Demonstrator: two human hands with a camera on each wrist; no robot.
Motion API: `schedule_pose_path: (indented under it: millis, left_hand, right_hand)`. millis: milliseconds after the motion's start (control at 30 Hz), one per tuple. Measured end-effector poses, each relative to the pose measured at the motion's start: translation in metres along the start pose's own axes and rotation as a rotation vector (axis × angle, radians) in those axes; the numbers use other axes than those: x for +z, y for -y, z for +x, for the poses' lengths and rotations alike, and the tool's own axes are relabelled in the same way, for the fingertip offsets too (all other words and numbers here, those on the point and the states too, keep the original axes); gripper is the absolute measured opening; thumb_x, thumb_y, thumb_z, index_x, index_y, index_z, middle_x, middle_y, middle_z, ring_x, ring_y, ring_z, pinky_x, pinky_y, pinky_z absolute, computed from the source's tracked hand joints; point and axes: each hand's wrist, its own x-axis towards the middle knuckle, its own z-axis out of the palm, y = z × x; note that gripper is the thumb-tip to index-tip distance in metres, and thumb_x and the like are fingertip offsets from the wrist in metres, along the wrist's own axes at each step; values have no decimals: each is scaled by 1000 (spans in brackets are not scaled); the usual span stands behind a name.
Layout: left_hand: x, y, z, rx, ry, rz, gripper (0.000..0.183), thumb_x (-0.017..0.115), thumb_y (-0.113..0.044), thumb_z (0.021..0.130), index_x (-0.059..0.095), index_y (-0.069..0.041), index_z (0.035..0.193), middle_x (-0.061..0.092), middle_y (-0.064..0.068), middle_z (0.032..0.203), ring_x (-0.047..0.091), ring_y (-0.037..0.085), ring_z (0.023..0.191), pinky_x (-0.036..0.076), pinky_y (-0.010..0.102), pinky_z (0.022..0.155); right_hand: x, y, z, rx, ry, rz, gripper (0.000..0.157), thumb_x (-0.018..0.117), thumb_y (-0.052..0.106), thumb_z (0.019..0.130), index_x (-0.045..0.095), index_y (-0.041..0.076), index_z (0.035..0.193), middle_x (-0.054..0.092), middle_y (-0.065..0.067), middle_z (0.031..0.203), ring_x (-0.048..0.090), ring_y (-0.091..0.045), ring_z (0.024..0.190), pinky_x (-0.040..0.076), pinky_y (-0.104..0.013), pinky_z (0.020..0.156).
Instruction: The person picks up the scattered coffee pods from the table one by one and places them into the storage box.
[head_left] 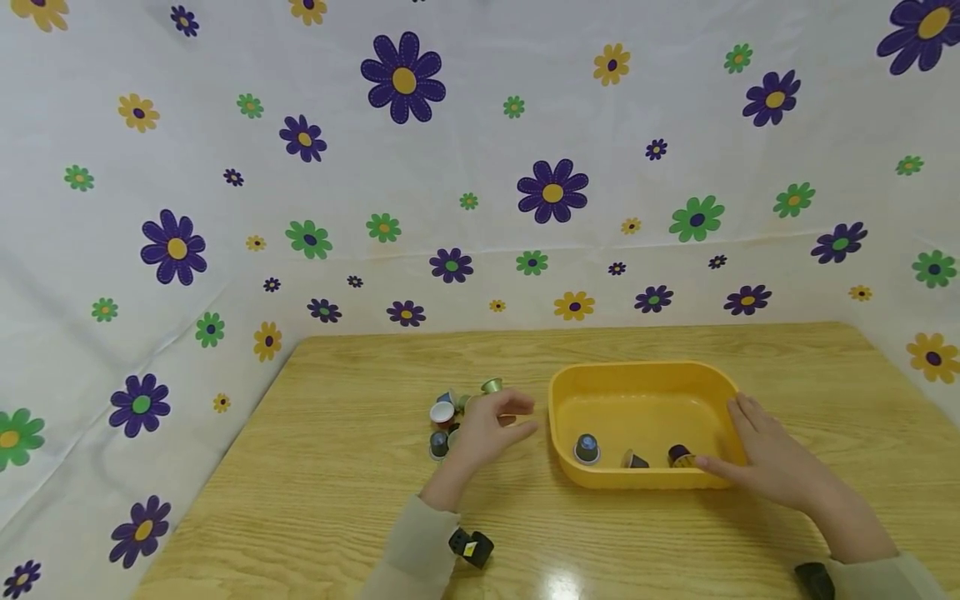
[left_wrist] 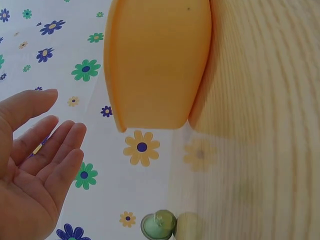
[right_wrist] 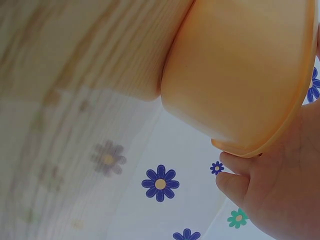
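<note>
My left hand [head_left: 489, 427] hovers between the pile and the tub, its fingers slightly bent and nothing held. Beside and partly behind it lies a pile of coffee capsules, including a white-lidded capsule [head_left: 442, 412], a dark capsule [head_left: 438, 444] and a green capsule [head_left: 492, 386]. My right hand [head_left: 776, 454] rests on the right side of a yellow plastic tub [head_left: 645, 477], fingers along the rim and thumb at the front edge. Inside the tub are a blue-grey capsule [head_left: 587, 448], a tipped capsule with a tan lid [head_left: 634, 460] and a dark capsule near my thumb [head_left: 680, 455].
The wood-grain table [head_left: 315, 517] reaches back to a white cloth [head_left: 465, 133] printed with flowers, which also hangs along both sides. Black wrist devices, such as the left one [head_left: 472, 547], sit at both sleeves.
</note>
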Motion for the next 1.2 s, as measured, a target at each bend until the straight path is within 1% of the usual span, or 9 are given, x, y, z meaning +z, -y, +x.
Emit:
schedule_pose_path:
  millis: [133,267,433,533,633,767,900,1100,1200]
  left_hand:
    - [-6,4,-3,-14,-3,39,24,66,-15,80,62,-6,102,61,5,100,57,18,94,47,31,81]
    - [-12,6,-7,-3,-10,40,24,66,-15,81,61,-6,102,61,7,101,57,20,94,47,33,81]
    - [-18,11,-12,2,-26,60,25,66,-16,80,62,-4,102,61,7,100,57,20,94,47,31,80]
    - [-21,15,-15,10,-43,58,24,67,-15,80,62,-3,100,62,9,99,57,22,93,48,35,80]
    - [-26,19,-18,25,-59,45,22,67,-11,79,62,-1,98,62,13,98,58,25,91,48,39,78]
    - [-33,22,-23,3,-64,33,21,66,-7,79,62,-2,98,61,15,99,58,27,91,48,40,78]
    - [-40,23,-29,-25,-61,34,22,66,-6,79,62,-2,100,61,14,99,57,27,93,47,39,80]
    - [-50,26,-39,-28,-66,37,21,66,-5,79,61,0,99,61,16,98,57,29,93,46,42,81]
    - [-54,13,-43,-56,-73,29,19,65,-3,79,61,1,97,61,16,97,57,33,92,46,45,80]
  right_hand:
    - [1,-1,1,-2,5,5,97,56,50,81,11,-20,131,6,-39,135,8,-52,122,14,-62,94]
    - [1,-1,1,2,9,9,98,56,50,81,10,-20,131,6,-38,135,8,-51,123,14,-62,94]
    - [0,-1,1,-1,8,12,97,56,50,81,11,-20,131,6,-38,136,8,-51,123,14,-62,95]
    - [1,-1,0,-3,7,11,97,56,49,81,11,-20,131,6,-38,135,8,-52,122,14,-62,95]
    - [1,0,0,-5,10,16,97,56,49,81,10,-20,131,5,-38,135,8,-52,122,13,-62,95]
    - [1,0,0,-10,12,20,96,56,48,81,10,-20,131,5,-39,135,8,-52,122,13,-62,94]
    - [1,-1,0,-10,8,12,96,56,49,81,10,-20,131,5,-39,135,8,-52,122,14,-62,94]
    - [1,-1,0,-4,10,9,97,56,49,81,10,-20,131,6,-38,136,8,-52,122,15,-62,94]
    - [0,-1,0,2,11,11,97,56,49,81,10,-19,132,5,-38,136,8,-52,122,15,-63,94]
